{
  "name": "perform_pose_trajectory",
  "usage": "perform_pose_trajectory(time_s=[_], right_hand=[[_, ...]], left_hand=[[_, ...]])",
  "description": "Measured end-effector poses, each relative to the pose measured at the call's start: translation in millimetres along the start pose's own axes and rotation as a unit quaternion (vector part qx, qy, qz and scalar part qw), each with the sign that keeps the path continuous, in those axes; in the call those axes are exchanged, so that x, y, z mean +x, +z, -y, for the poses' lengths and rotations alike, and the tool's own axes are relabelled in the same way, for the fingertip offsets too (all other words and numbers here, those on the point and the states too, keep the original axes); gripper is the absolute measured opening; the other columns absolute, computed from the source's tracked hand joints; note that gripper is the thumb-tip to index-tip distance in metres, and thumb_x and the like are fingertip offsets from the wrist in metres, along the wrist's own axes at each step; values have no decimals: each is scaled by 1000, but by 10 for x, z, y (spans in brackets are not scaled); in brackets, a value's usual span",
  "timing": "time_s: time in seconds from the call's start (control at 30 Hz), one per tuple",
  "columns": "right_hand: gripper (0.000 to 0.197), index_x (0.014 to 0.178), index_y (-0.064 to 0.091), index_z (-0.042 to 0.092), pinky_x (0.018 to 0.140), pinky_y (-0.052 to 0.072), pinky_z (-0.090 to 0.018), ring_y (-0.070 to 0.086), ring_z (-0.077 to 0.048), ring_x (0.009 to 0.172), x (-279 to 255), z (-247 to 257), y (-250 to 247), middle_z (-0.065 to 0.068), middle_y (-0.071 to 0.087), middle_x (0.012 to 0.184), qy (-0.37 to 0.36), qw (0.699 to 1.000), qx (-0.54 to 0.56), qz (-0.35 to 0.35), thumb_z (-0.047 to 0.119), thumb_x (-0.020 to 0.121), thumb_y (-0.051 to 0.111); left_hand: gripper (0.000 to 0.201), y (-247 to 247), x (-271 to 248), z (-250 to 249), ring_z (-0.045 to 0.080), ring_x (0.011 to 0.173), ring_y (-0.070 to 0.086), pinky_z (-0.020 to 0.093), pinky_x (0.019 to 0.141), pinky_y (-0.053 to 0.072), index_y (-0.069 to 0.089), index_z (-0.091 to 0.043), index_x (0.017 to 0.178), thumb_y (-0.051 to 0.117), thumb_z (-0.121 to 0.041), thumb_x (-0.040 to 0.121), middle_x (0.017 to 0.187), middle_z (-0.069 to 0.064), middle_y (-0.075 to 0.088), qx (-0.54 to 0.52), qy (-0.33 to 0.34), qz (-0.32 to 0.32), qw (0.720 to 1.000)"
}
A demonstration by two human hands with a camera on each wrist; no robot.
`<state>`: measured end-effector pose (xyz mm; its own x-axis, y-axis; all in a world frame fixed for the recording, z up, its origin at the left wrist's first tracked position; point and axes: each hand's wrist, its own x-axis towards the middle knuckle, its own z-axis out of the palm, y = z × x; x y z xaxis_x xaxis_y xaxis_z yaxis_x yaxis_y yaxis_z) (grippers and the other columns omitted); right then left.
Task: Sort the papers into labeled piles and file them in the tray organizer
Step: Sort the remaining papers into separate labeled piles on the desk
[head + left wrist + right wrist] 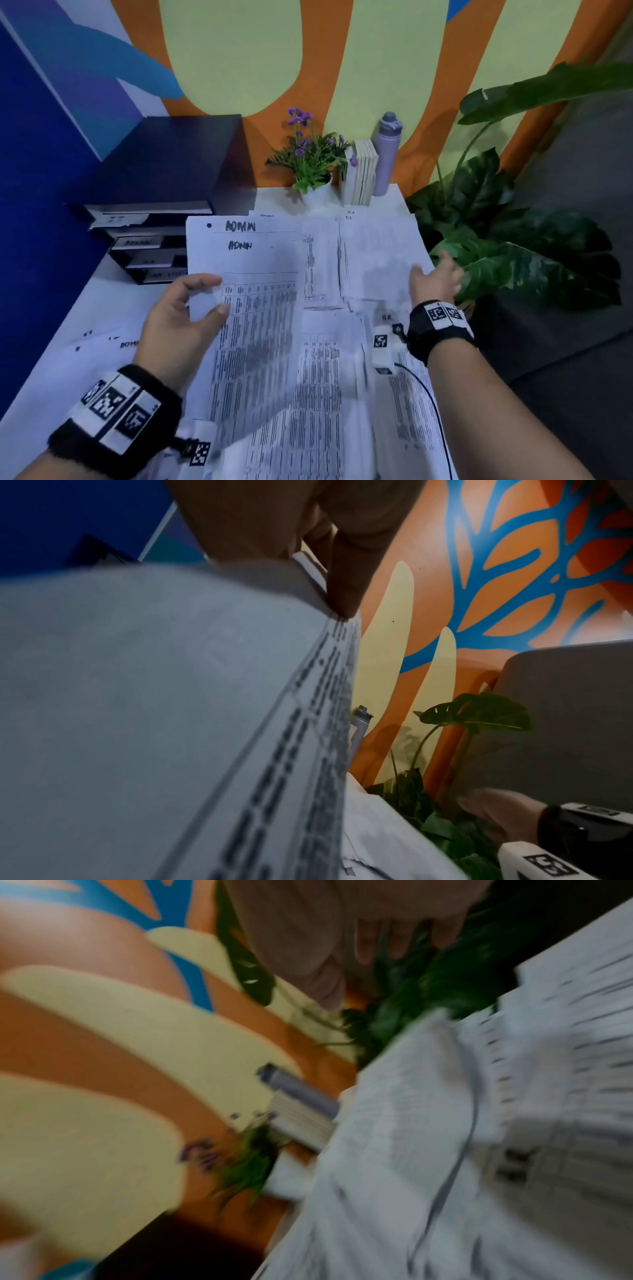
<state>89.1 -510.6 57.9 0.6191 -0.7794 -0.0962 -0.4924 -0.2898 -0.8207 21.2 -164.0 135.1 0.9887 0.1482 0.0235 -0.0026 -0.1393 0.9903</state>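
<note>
ADMIN sheet held above the sorted papers

The ADMIN sheet [250, 274] is pinched at its left edge by the left hand [178, 322], above papers [342, 394] spread over the table [51, 377]; the right hand [436, 279], fingers loosely spread, hovers over the right pile [376, 250]; the tray organizer [150, 236] stands at left.

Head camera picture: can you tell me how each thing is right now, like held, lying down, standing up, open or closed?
ADMIN papers: held up, pinched by the left hand.
Right hand: open, fingers spread over the papers at the table's right edge.
Loose papers: lying overlapped on the table.
Tray organizer: standing at the left, labeled trays stacked.
Water bottle: upright, lid closed.
Books: standing upright.
Flower pot: upright.
</note>
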Motion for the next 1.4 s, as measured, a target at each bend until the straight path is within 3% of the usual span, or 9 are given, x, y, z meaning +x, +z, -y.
perform_pose_trajectory(time_s=[0.13,0.23,0.37,0.57,0.73,0.87,1.07,1.23,1.4], right_hand=[[20,114,61,27,100,45,-28,56,-12,117,-712,135,211,1,62,125,-51,920,213,325,23,95,60],[35,124,49,31,90,46,-23,57,-6,108,-1191,94,344,8,60,120,-15,872,198,447,33,92,63],[29,111,52,27,85,53,-31,64,-14,98,-1556,-104,534,1,65,111,10,895,190,403,26,87,69],[16,99,63,8,86,55,-43,66,-30,96,-1760,-465,668,-14,69,101,-26,931,58,360,21,90,60],[13,99,68,11,90,51,-50,66,-35,99,-1636,-590,653,-15,71,102,17,917,105,384,17,88,65],[17,108,64,9,89,53,-40,67,-21,96,-1658,-392,690,-7,72,105,62,877,227,418,3,95,55],[15,106,54,18,88,53,-44,64,-24,93,-1746,-125,883,-14,65,109,-9,937,132,322,21,92,59],[48,133,36,34,98,43,-30,53,-5,109,-1822,79,855,15,51,121,-30,905,150,396,27,93,61],[40,134,44,21,90,55,-40,63,-20,104,-1758,-141,828,-2,59,125,-35,919,-19,392,15,95,52]], left_hand=[[45,-3,3,47,10,112,55,15,77,50,64,-37,90,73,5,77,111,-5,61,-17,18,5,1000],[44,-89,8,88,6,118,53,26,96,48,62,-36,96,78,-2,74,115,-11,60,-7,9,-4,1000],[43,-275,-15,245,2,129,42,36,110,34,58,-37,107,75,-8,80,130,-10,55,37,-28,-33,998],[40,-570,-165,566,7,115,47,27,95,36,51,-33,128,51,-7,97,138,16,51,114,-102,-84,985],[50,-799,-172,775,21,105,65,35,89,48,44,-50,125,53,-10,97,105,2,72,108,-137,-71,982],[35,-765,-161,711,13,99,66,36,97,47,58,-28,114,50,1,96,102,-5,72,36,-138,-33,989],[41,-700,-125,652,15,111,61,43,96,47,55,-36,124,54,-57,89,118,-7,66,-4,-142,-4,990],[47,-567,32,596,13,104,59,36,94,46,46,-29,132,59,-7,92,115,-8,62,62,-114,-44,991],[42,-683,385,798,25,103,64,43,87,53,49,-20,128,60,-4,91,114,5,66,-35,-127,-96,987]])
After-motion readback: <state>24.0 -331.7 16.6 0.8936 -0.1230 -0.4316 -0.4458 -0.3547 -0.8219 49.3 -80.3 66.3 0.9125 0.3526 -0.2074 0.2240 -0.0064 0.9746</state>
